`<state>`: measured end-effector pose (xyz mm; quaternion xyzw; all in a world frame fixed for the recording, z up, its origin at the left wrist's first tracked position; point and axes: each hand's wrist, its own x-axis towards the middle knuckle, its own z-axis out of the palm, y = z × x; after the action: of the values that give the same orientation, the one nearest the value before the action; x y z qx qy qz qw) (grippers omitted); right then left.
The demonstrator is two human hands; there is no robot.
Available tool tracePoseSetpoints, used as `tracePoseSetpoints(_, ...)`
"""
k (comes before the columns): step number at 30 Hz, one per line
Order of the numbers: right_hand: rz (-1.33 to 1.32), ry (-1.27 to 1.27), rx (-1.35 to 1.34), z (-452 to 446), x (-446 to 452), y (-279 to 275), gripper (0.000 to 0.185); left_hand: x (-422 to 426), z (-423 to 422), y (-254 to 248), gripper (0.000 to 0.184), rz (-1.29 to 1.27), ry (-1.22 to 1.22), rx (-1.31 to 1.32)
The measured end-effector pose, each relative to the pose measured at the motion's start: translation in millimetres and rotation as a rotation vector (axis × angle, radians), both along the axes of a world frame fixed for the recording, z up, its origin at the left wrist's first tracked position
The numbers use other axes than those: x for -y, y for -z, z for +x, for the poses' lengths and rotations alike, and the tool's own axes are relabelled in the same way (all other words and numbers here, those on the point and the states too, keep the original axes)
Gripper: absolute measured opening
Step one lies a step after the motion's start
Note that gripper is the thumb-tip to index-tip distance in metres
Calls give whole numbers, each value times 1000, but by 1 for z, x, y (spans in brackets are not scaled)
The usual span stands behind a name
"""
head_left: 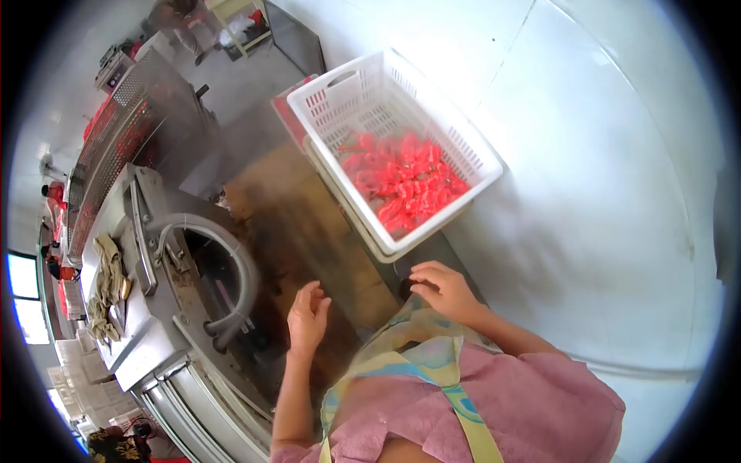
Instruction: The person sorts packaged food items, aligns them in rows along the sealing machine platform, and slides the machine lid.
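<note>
My left hand (309, 316) is raised in front of my body with its fingers loosely bent and the thumb apart. Nothing shows in it. On the other side, my right hand (446, 292) hovers just below the near corner of a white plastic crate (476, 187), thumb and fingers apart, holding nothing visible. Glossy red pieces (409, 177) lie heaped inside the crate toward its near end; their exact kind is unclear. A patterned apron (409, 363) covers my front.
At left stands a metal machine (147, 324) with a curved grey hose (248, 270) and brownish gloves or cloths (108, 285) on top. A perforated metal guard (116, 139) rises behind it. Another person (181, 23) is far off at top left. A white wall (594, 193) borders the right.
</note>
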<state>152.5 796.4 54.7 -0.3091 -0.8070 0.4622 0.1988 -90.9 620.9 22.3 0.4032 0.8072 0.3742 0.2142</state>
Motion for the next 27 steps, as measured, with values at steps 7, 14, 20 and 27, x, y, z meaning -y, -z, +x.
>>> tracePoseSetpoints(7,14,129,-88,-12,-145,-7,23,-250,-44,-54,34,-91,252,-144)
tracePoseSetpoints(14,-67,86,42,4,-191,12,21,-393,-84,75,77,-756,465,-449)
tracePoseSetpoints(20,-51,46,47,-12,-211,17,22,-409,-73,117,97,-759,218,-341)
tracePoseSetpoints(27,21,-24,214,-57,-270,36,26,-420,-110,165,77,-689,274,-348)
